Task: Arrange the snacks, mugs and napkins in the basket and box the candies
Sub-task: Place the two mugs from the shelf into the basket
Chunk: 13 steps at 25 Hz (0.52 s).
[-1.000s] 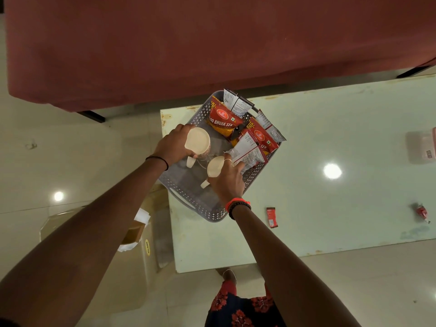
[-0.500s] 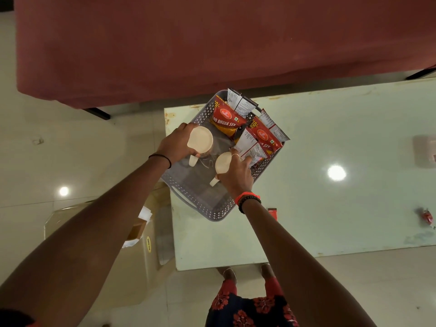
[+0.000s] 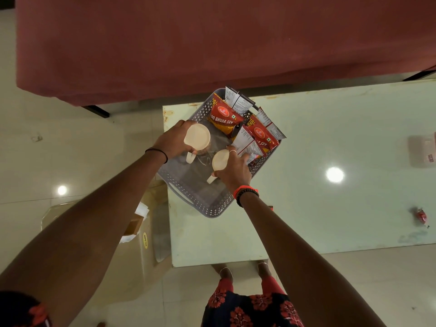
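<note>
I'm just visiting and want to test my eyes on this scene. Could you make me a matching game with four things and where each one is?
Things:
1. cream mugs
2. red snack packets
3. red wrapped candy
4. cardboard box

Places:
A. on the floor beside the table
B. alone near the table's right edge
C. held in the hands over the basket
D. standing at the basket's far end

Pairs: 1-C, 2-D, 3-B, 4-A
</note>
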### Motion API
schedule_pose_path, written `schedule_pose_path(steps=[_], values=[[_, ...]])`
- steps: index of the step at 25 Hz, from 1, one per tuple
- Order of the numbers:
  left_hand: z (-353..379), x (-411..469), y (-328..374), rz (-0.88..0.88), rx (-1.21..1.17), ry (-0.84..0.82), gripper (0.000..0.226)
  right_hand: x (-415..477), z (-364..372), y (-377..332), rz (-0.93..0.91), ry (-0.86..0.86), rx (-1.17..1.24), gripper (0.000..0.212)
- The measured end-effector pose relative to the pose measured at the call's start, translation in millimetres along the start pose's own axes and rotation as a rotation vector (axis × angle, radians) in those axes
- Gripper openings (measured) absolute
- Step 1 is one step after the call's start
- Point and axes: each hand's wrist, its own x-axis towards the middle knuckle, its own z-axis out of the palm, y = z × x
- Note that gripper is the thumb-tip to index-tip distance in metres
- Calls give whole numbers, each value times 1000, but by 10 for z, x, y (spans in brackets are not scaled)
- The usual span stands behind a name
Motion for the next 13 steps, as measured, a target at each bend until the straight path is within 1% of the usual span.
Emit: schedule_pose_path(steps=[4,10,12,13], values=[[-54,20,1,45,36,-41,91,9,8,-13,-17,5,-27,82],[-83,2,3,75,147,-92,91,37,-27,-47,-31,-40,-122,84],[-98,-74,-38,86,130,-61,93,32,-29,-69,-30,-51,-138,84],[-108,-136,-71,72,91,-19,92,32,-35,-80,-29,-57,-148,86]])
